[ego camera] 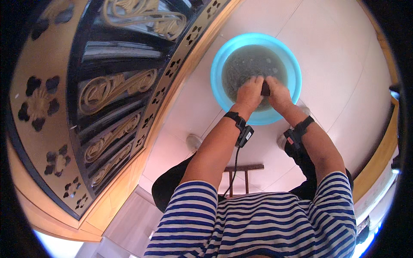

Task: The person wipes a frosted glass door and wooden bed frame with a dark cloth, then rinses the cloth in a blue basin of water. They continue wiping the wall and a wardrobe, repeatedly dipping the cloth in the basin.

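A light-blue plastic basin (216, 77) stands on the floor, holding murky grey water (250, 59) with a few patches of foam. Over its near half, my left hand (250, 93) and my right hand (278, 93) are close together, fingers curled inward. Between them they grip a small dark item (265, 89), which looks like wet cloth. My fingers and palms hide most of it, and whether any of it reaches into the water cannot be made out.
On the left is a wood-framed door (190, 69) with dark panels and gold scrollwork. Pale floor tiles (326, 64) surround the basin. A small wooden stool (244, 168) shows beneath me, my shoes (194, 142) beside the basin. From my left wrist strap hangs a cable (236, 161). A wooden edge (380, 158) curves along the right.
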The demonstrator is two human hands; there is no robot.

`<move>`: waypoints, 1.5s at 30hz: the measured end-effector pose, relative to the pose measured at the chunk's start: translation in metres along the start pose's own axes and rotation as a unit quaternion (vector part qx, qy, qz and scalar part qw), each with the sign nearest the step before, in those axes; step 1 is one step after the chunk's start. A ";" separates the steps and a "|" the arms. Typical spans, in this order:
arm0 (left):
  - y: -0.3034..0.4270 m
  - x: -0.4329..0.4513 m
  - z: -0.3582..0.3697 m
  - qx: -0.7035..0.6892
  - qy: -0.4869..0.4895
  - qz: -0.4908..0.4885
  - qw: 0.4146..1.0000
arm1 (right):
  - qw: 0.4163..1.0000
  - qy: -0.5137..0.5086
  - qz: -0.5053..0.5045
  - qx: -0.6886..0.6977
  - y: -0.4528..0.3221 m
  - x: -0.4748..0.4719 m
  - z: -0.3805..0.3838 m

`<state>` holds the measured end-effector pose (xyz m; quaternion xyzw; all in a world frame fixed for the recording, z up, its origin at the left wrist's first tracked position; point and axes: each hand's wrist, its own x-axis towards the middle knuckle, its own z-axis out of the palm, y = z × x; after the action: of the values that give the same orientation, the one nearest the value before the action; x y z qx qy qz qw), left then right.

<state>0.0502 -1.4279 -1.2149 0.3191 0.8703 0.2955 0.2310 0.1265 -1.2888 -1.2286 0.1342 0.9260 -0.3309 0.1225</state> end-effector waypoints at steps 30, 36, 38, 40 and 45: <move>0.022 -0.129 -0.157 -0.824 0.108 -0.069 0.552 | 0.840 0.097 0.006 0.533 -0.170 -0.095 -0.079; 0.054 -0.196 -0.190 -0.854 0.065 0.061 0.513 | 0.811 0.072 -0.004 0.581 -0.222 -0.145 -0.080; 0.073 -0.211 -0.192 -0.797 0.058 0.002 0.601 | 0.757 -0.051 -0.019 0.651 -0.252 -0.170 -0.073; 0.074 -0.229 -0.210 -0.819 0.024 0.011 0.573 | 0.746 -0.061 -0.027 0.662 -0.275 -0.187 -0.082; 0.066 -0.268 -0.250 -0.751 0.060 0.038 0.657 | 0.745 -0.061 -0.090 0.658 -0.325 -0.220 -0.095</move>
<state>0.1147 -1.6636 -0.9341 0.0511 0.3514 0.8756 0.3275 0.2119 -1.5061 -0.8989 0.0771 0.4768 -0.8751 0.0297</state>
